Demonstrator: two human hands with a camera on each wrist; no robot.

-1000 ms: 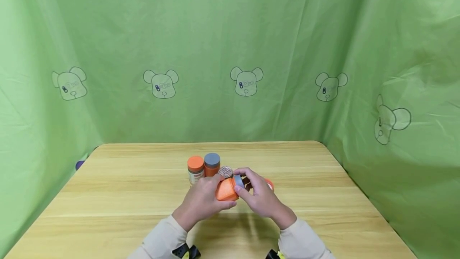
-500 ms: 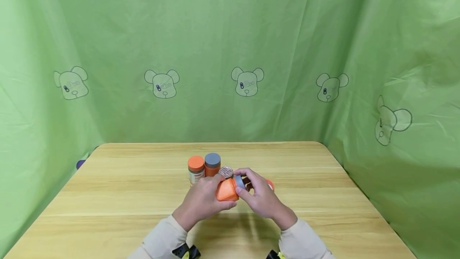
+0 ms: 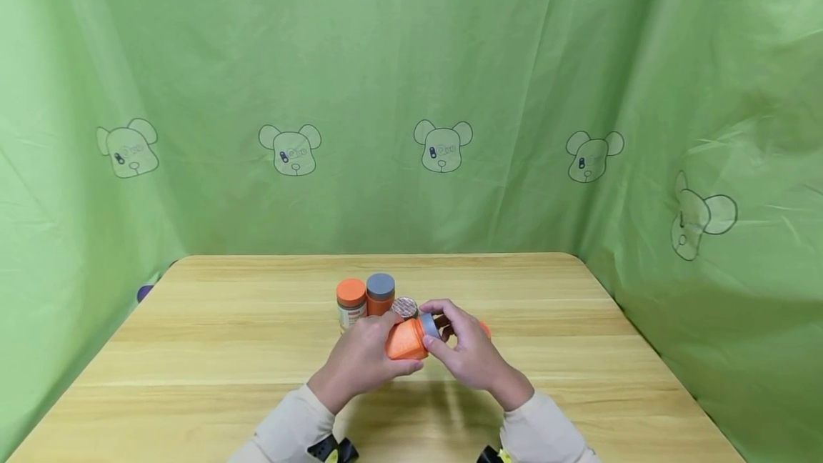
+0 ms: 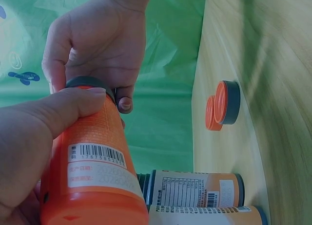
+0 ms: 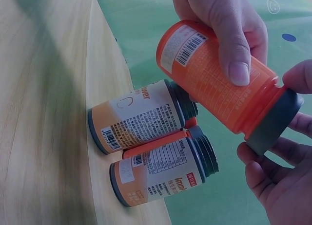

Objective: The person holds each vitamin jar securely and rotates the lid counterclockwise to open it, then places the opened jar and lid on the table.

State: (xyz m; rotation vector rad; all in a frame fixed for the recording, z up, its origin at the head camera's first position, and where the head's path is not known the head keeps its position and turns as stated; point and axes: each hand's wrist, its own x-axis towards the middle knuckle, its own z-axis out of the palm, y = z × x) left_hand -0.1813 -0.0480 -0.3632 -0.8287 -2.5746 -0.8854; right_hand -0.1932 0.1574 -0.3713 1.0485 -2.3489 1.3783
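My left hand [image 3: 363, 356] grips the body of an orange plastic bottle [image 3: 405, 340], which is tilted with its neck toward the right. On that neck sits a dark grey screw cap [image 5: 274, 120], pinched between the thumb and fingers of my right hand [image 3: 472, 356]. In the left wrist view, the barcode label [image 4: 102, 161] on the bottle faces the camera and my left thumb lies along the bottle's upper side. A narrow band of orange neck shows beside the cap in the right wrist view.
Behind the hands stand an orange-lidded jar [image 3: 351, 295], a grey-capped orange bottle [image 3: 381, 291] and a jar with a foil-sealed top [image 3: 405, 307]. The right wrist view shows two uncapped jars with threaded necks. Two loose lids [image 4: 229, 102] lie on the wooden table [image 3: 244, 349].
My right hand and the cap have shifted very slightly to the right. Less of the loose orange lid shows behind that hand. The left hand keeps its grip on the bottle.
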